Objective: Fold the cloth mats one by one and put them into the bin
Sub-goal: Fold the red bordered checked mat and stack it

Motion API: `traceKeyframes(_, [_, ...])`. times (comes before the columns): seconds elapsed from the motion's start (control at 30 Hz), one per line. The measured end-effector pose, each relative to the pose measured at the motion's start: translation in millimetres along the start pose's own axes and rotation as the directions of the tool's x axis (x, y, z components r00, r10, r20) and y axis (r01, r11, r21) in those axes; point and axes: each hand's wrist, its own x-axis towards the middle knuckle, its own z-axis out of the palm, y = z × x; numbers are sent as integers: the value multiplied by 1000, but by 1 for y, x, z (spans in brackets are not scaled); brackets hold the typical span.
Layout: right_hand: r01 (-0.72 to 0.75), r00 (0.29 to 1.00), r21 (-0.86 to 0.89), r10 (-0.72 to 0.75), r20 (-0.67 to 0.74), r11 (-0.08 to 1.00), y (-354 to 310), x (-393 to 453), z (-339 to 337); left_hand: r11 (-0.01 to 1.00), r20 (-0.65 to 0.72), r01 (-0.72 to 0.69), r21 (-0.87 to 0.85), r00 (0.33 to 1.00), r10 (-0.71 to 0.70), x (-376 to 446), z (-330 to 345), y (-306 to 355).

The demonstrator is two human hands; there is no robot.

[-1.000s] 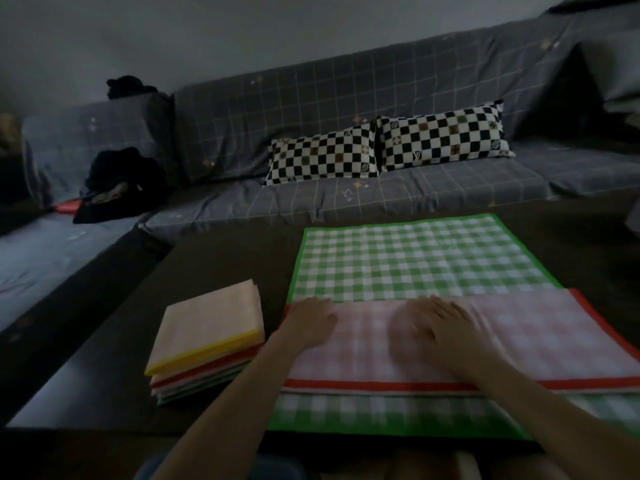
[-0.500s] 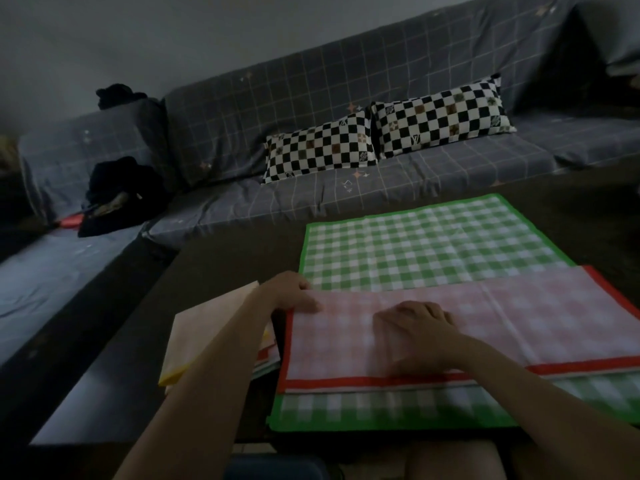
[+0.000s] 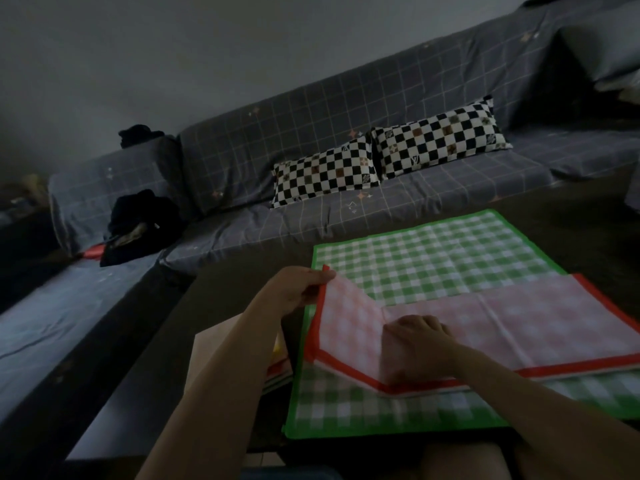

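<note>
The red-bordered pink checked mat (image 3: 540,327) lies folded to a long strip on the green checked mat (image 3: 433,258), which is spread flat on the dark counter (image 3: 221,306) toward its right side. The strip crosses the green mat from left to right, nearer to the counter's front edge than to its far edge.

The left hand (image 3: 294,289) has a narrow grip: thumb and fingers pinch the far left corner of the pink mat at its red border and hold it up from the green mat, so the left end of the strip stands raised and bent over. The right hand (image 3: 419,348) rests on the pink mat near the middle of the strip, with the fingers bent and pressing on the cloth beside the raised part. I cannot tell if these fingers hold a layer or only press on it, because this part is blurred.

A stack of folded mats (image 3: 277,368) lies on the counter just beside the left edge of the green mat, mostly hidden behind the left forearm.

Behind the counter is a grey checked sofa (image 3: 311,133) with two black-and-white chequered pillows (image 3: 381,157).
</note>
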Motion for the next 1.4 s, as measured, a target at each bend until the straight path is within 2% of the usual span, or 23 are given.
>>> traceKeyframes(0.07, [41,995,30,-38,-87,999,-3,-9,1,994,-6,9,-109,1000,-10,1,15,3])
traceKeyframes(0.13, [157,941,96,-119,-315,983,2,-15,5,989,-23,3,-149,1000,-6,0,30,7])
traceKeyframes(0.17, [186,909,191,-95,-407,964,10,-17,6,986,-34,-7,-164,999,1,1,39,9])
traceKeyframes(0.2, [183,905,328,-28,-425,927,17,-21,6,982,-43,-12,-189,999,4,2,48,10])
traceKeyframes(0.27, [108,919,494,102,-380,863,27,-35,2,973,-72,-22,-230,997,5,6,66,14])
traceKeyframes(0.37, [90,891,649,230,-391,755,49,-49,-1,973,-90,-36,-229,996,16,15,99,17])
traceKeyframes(0.47, [111,860,699,284,-423,706,66,-69,-12,970,-94,-57,-234,995,36,19,136,15])
traceKeyframes(0.67, [1,860,708,361,-361,706,86,-90,-18,991,-112,-52,-123,993,38,23,198,-8])
traceKeyframes(0.93, [-195,869,559,406,-282,806,89,-93,-5,999,-110,-11,42,994,15,34,235,-42])
traceKeyframes(1.07, [-209,852,461,392,-346,862,84,-90,4,981,-121,-74,178,988,96,33,234,-46])
traceKeyframes(1.13, [-202,833,449,394,-389,871,82,-90,7,930,-114,-201,309,963,246,31,227,-50])
traceKeyframes(1.2, [-213,816,456,414,-403,864,79,-91,10,797,-60,-352,490,899,434,38,215,-61])
traceKeyframes(1.23, [-226,807,447,424,-411,865,77,-92,11,718,0,-386,580,881,474,42,209,-68])
traceKeyframes(1.3, [-267,788,369,422,-449,890,70,-92,15,586,104,-395,708,878,467,44,203,-75])
traceKeyframes(1.4, [-348,764,252,429,-481,903,62,-89,20,529,156,-385,756,891,426,37,203,-70])
